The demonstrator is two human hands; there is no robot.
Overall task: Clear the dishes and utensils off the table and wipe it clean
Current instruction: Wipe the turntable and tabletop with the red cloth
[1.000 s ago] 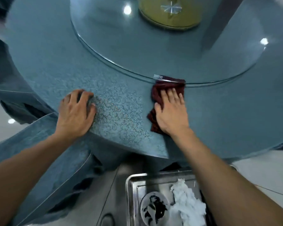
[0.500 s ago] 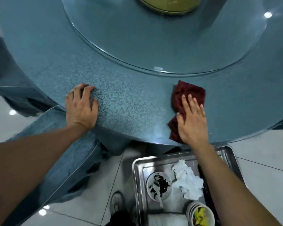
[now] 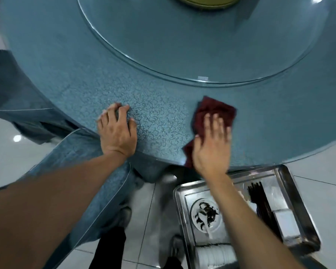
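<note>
R hand (image 3: 211,150) presses flat on red cloth (image 3: 217,111); L hand (image 3: 117,133) rests, fingers spread, on table (image 3: 163,123). Label (image 3: 203,78) on glass unreadable.

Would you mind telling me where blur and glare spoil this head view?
Head view: motion blur smears the right hand on the red cloth and the metal tray; a lamp glints on the floor; wide-angle distortion bends the table.

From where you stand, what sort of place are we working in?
Probably a restaurant dining room. A large round table under a blue patterned tablecloth carries a round glass turntable, and a stainless steel bussing tray below the table edge holds a soiled white bowl. The floor is pale glossy tile.
</note>
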